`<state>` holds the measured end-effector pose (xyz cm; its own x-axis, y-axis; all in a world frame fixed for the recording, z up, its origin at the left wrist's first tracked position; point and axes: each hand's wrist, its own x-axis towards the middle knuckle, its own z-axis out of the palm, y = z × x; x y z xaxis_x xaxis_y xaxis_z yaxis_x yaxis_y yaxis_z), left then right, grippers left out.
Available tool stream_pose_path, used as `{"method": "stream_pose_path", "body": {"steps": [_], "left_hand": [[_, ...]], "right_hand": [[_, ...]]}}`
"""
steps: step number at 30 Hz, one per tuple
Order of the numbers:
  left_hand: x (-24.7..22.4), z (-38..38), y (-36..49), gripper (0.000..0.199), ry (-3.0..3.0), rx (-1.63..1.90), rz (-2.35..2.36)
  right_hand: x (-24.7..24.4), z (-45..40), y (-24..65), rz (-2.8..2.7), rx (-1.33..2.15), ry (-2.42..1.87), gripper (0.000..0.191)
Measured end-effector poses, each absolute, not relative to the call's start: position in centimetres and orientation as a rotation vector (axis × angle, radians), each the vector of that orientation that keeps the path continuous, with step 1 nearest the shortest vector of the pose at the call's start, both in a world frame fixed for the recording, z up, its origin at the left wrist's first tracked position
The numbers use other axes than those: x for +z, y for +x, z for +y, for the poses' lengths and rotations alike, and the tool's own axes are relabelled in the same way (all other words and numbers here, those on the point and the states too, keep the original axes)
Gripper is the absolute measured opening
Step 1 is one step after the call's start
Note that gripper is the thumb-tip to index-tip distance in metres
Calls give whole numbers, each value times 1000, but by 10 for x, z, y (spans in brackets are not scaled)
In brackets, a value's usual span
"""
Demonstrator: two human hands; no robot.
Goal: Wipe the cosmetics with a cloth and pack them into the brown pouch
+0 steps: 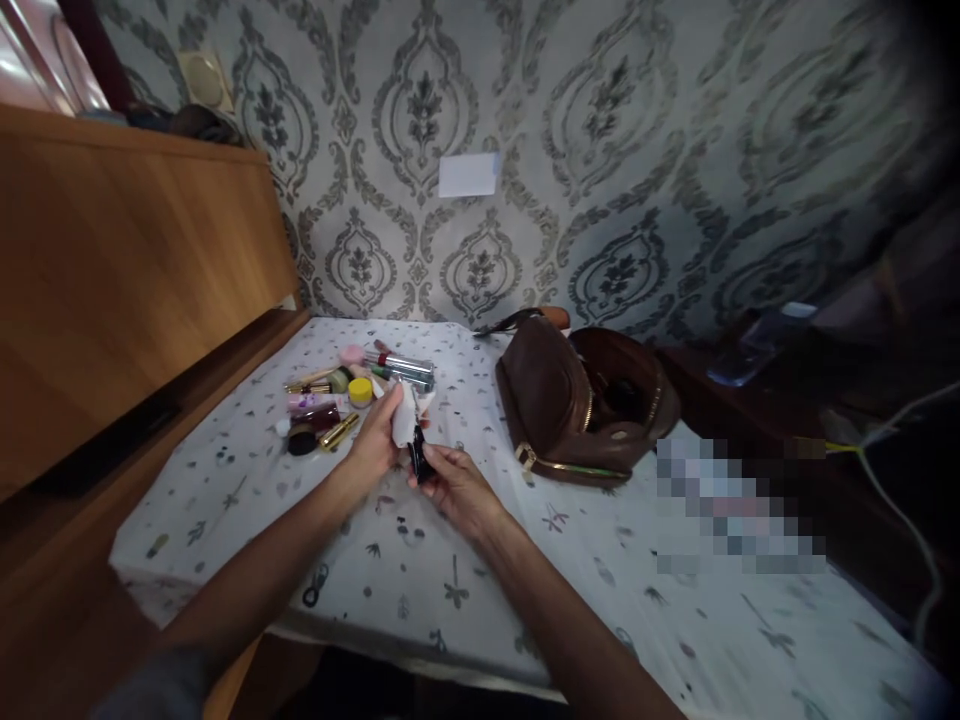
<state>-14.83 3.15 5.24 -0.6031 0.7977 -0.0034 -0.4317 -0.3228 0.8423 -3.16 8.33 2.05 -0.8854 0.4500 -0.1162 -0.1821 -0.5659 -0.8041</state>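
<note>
My left hand (pixel 377 432) is closed around a crumpled white wipe (pixel 405 418). Just below it, my right hand (pixel 459 488) grips a small glossy black cosmetic container (pixel 418 458) by its lower end. The wipe touches the container's upper end; its exact kind is unclear. Beside my left hand lies a group of cosmetics: a yellow-lidded jar (pixel 360 391), a gold tube (pixel 339 432), a dark round-capped bottle (pixel 302 441), a pink-and-white tube (pixel 311 402) and a silver cylinder (pixel 405 364). My left hand partly hides the group.
An unzipped brown leather bag (pixel 547 395) stands right of my hands. Everything rests on a white patterned tablecloth (pixel 405 600). A wooden cabinet (pixel 150 240) borders the left side, and patterned wallpaper (pixel 420 100) is behind. A pale cable (pixel 900 520) hangs at the right.
</note>
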Motion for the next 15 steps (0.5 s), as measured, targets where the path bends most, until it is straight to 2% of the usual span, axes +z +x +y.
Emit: {"method": "stream_pose_path", "body": {"steps": [4, 8, 15], "left_hand": [[55, 32, -151, 47, 530, 2007, 1070], [52, 36, -152, 44, 498, 2156, 1114], [47, 40, -152, 45, 532, 2259, 1145]], "right_hand": [[20, 81, -31, -1228, 2478, -458, 47], [16, 80, -32, -1345, 2301, -529, 52], [8, 83, -35, -1465, 2048, -611, 38]]}}
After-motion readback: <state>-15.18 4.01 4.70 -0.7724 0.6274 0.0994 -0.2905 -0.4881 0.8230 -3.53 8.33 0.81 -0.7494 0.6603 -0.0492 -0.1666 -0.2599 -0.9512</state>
